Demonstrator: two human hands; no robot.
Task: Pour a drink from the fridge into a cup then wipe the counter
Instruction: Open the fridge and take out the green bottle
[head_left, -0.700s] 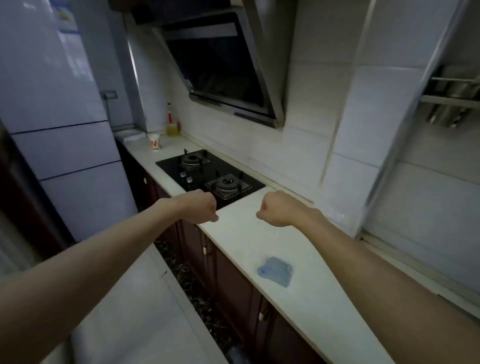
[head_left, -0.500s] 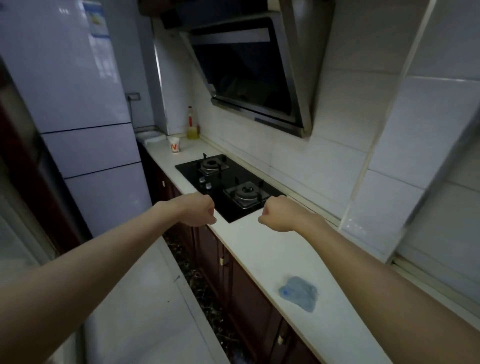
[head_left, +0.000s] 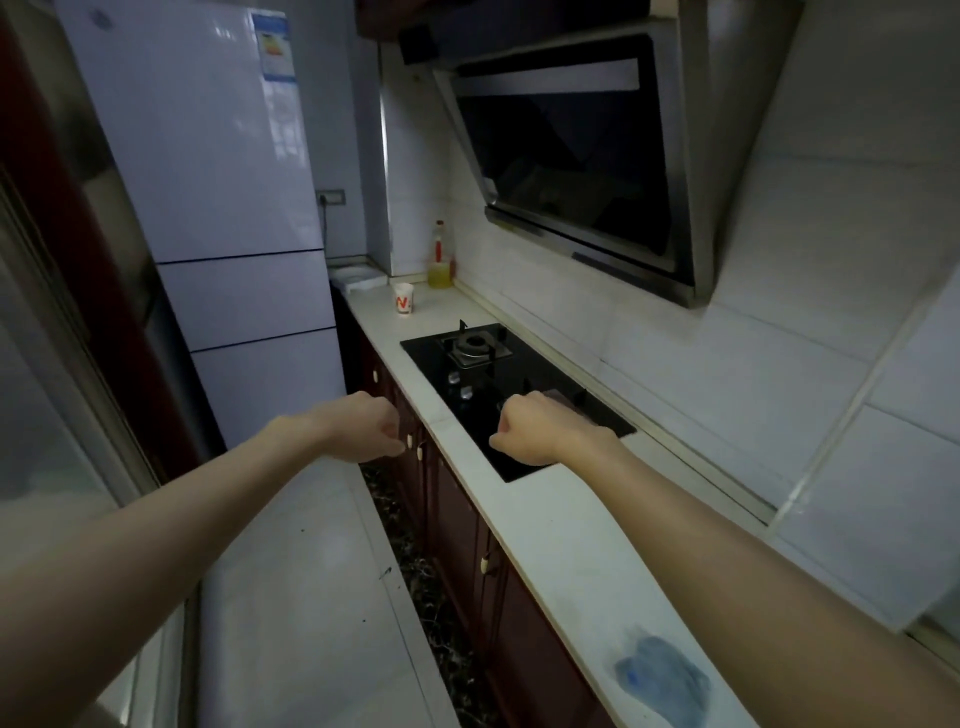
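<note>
Head view: the left hand and right hand stay clenched, holding nothing, the right now over the hob. The cup at the table's far end beside the fridge looms nearer; the blue cloth has dropped toward the frame's bottom.

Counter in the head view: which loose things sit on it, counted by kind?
paper cup: 1
bottle: 1
blue cloth: 1
white tray: 1
Total: 4
</note>
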